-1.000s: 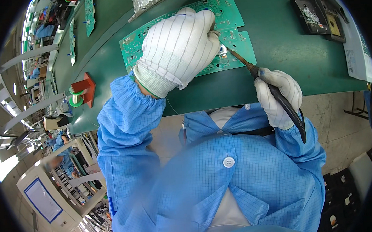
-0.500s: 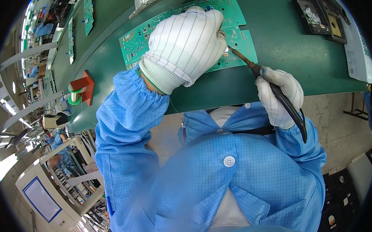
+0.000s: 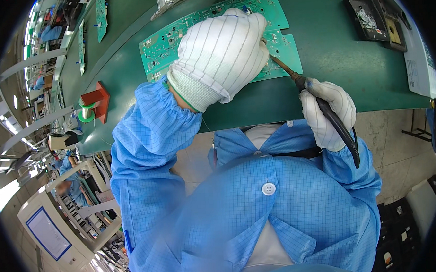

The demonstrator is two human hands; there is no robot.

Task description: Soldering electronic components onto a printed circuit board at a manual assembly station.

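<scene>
Flat on the green bench (image 3: 361,81) lies the board (image 3: 163,48), partly hidden by the left hand (image 3: 221,53). That hand's fingers curl together over it; I cannot tell what they pinch. The right hand (image 3: 322,126) has its fingers clamped around the iron (image 3: 332,114), whose tip is just beside the left fingers; contact with the board is unclear. Soldering seems the step in hand; the next move likely calls for a steady tip, clear of those fingers.
</scene>
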